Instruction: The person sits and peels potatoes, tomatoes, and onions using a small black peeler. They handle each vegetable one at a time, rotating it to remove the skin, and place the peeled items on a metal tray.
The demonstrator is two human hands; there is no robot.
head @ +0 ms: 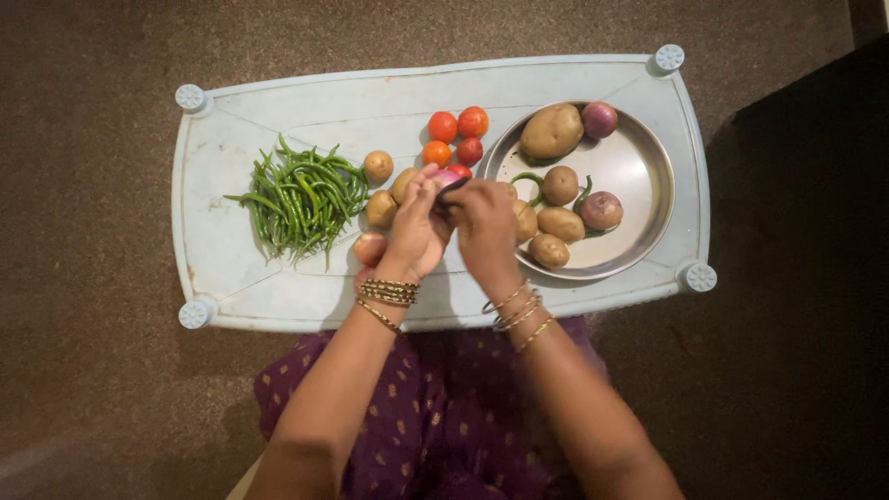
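Head view, looking straight down. Counter point(231, 268): pale blue moulded plastic, rectangular with rounded corners, a ribbed round cap at each corner, scuffed surface with raised diagonal ribs. It stands on brown, short-pile carpet point(83, 370).

Left half of counter: a loose heap of green chillies point(301, 196), slender, glossy, curved, stems pointing several ways. Just right of the heap, small tan potatoes point(378, 166), matte skin, roundish. Toward the far edge, near the middle: four small tomatoes point(457, 136), smooth, orange to red, touching one another.

Right half: round steel plate point(639, 167), shiny, shallow rim, lying near the right edge. On it: one large oval potato point(551, 131) at the far side, several smaller potatoes, two purple-red onions point(601, 210) with papery skin, and two curved green chillies between the potatoes.

Hands, over the middle of the counter, touching each other:
- Left hand point(417, 227): fingers curled, gripping a pink-purple onion point(445, 176), of which only the top shows above the fingers. Gold bangles at the wrist.
- Right hand point(483, 222): closed around a dark, narrow tool point(454, 188), its tip laid against the onion; the kind of tool cannot be told. Thin bangles at the wrist.

The onion is held above the counter, between the tomatoes and the near edge, just left of the plate rim. One more potato point(369, 248) lies under the left wrist. Lap below: purple cloth point(444, 417) with small gold dots.
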